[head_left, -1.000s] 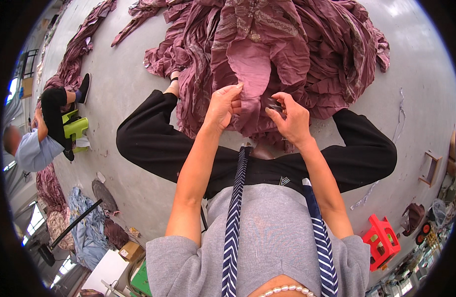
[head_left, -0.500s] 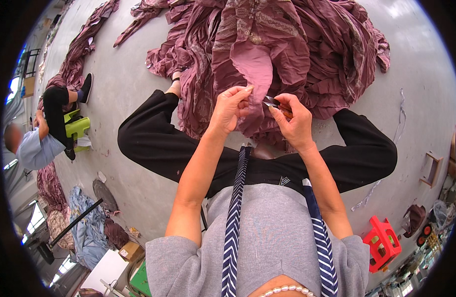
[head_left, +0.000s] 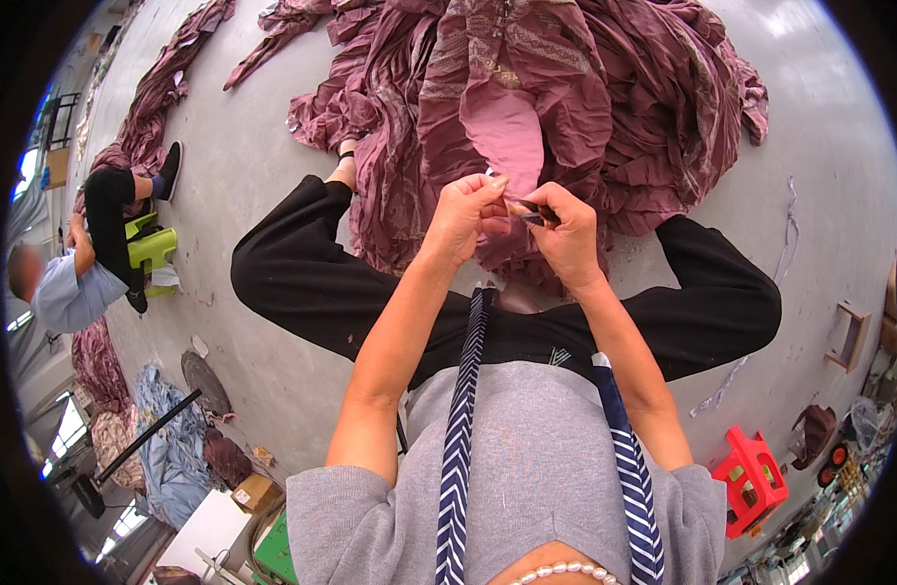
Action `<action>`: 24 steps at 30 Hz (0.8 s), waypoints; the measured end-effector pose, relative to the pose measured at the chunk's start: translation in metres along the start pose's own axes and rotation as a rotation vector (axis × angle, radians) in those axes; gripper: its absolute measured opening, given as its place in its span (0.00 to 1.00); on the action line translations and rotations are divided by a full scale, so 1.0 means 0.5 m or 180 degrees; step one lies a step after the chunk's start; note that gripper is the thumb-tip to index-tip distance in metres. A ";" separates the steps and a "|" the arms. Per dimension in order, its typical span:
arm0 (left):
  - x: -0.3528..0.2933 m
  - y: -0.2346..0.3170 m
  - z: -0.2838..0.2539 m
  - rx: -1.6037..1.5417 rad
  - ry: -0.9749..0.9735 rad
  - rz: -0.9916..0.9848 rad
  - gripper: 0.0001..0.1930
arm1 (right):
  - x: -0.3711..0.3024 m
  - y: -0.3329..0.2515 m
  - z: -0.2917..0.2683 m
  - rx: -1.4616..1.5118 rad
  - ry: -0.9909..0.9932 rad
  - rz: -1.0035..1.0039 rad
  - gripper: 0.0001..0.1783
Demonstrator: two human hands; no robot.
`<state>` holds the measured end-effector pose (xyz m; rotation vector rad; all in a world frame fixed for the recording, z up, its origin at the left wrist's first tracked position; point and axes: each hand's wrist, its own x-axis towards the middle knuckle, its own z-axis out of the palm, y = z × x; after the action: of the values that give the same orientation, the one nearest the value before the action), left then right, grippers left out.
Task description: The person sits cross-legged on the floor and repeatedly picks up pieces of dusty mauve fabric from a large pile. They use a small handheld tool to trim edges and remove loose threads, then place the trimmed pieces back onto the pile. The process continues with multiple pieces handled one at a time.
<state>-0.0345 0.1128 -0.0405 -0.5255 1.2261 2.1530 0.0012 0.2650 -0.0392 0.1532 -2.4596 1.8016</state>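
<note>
My left hand [head_left: 464, 216] is closed, thumb and fingertips pinching the edge of a mauve-pink fabric [head_left: 512, 136]. Its smooth pink side faces up and rises to a large patterned heap between my legs. In my right hand [head_left: 571, 239] is a small pair of thread snips [head_left: 538, 212], dark-bladed with a bit of orange at the handle. The snips' tips lie close to the left fingertips, at the fabric's edge. Whether the blades touch a thread is too small to see.
Another person [head_left: 73, 283] sits at left on a green stool [head_left: 154, 250]. More mauve cloth [head_left: 156, 107] trails across the floor there. A blue cloth pile [head_left: 171, 439] lies at lower left, a red stool [head_left: 750, 480] at lower right, and a wooden frame [head_left: 847, 336] at far right.
The right hand with the snips has shifted slightly left, nearer the left hand. My left hand has moved a little right, still pinching the fabric.
</note>
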 end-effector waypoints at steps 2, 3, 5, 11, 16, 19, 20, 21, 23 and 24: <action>0.006 -0.003 -0.016 -0.0041 -0.0075 -0.0042 0.10 | -0.002 -0.003 0.003 0.0636 0.0124 0.0531 0.05; 0.006 -0.004 -0.018 -0.0029 -0.0133 -0.0060 0.09 | -0.003 -0.004 0.003 0.0954 0.0190 0.0797 0.05; 0.005 -0.003 -0.017 -0.0003 -0.0241 -0.0088 0.06 | -0.004 0.000 0.001 0.1331 0.0238 0.0888 0.06; 0.003 0.004 -0.006 -0.0109 -0.0260 -0.0072 0.07 | -0.003 -0.012 -0.013 0.1785 0.0358 0.1050 0.07; 0.005 0.007 -0.003 -0.0200 -0.0106 -0.0023 0.10 | -0.015 0.005 -0.045 0.0991 0.0681 0.0594 0.09; 0.003 0.009 -0.004 -0.0166 -0.0078 0.0021 0.10 | -0.036 0.002 -0.070 -0.0069 0.0454 0.0386 0.12; 0.003 0.010 -0.002 -0.0146 -0.0078 0.0034 0.10 | -0.043 -0.002 -0.071 -0.0306 0.0386 0.0391 0.11; 0.003 0.010 -0.001 -0.0117 -0.0084 0.0047 0.10 | -0.046 -0.004 -0.070 -0.0544 0.0317 0.0395 0.11; 0.001 0.010 0.002 -0.0053 -0.0092 0.0076 0.10 | -0.044 -0.006 -0.062 -0.0702 0.0348 0.0082 0.13; 0.000 0.010 0.003 -0.0005 -0.0090 0.0094 0.10 | -0.040 -0.015 -0.061 -0.0786 0.0324 -0.0005 0.13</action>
<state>-0.0380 0.1124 -0.0365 -0.4787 1.2241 2.1788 0.0223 0.2926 -0.0256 0.0442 -2.5789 1.4489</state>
